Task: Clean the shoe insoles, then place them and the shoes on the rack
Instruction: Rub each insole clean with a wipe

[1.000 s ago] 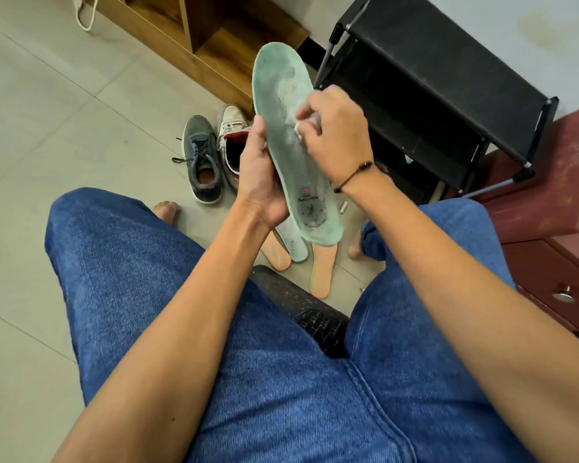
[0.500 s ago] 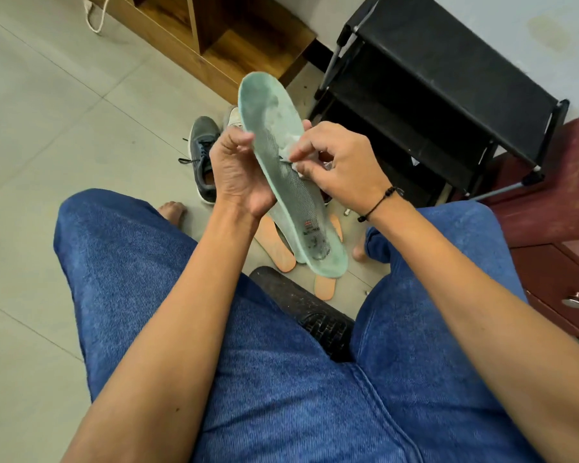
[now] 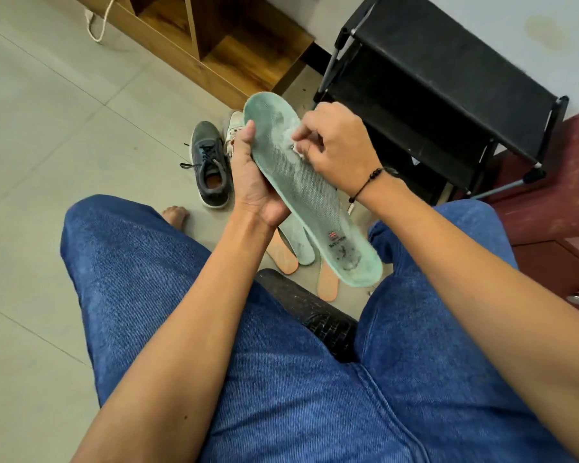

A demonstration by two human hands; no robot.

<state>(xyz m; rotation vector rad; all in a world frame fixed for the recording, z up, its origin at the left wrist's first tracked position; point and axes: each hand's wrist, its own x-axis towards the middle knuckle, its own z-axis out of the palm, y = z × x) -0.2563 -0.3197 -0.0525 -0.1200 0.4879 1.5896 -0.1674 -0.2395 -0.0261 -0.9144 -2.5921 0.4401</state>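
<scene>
Green insole (image 3: 310,192) is up over the knees. Left hand (image 3: 253,182) holds its side. Right hand (image 3: 336,147) pinches a small white wipe (image 3: 296,150) against it. Grey shoe (image 3: 209,165) sits on the floor near the black rack (image 3: 432,81).

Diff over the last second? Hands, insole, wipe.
The right hand, pinching the white wipe, slid slightly down the green insole, then back toward the toe. The left hand kept gripping the insole's edge. Shoes and floor insoles unchanged.
</scene>
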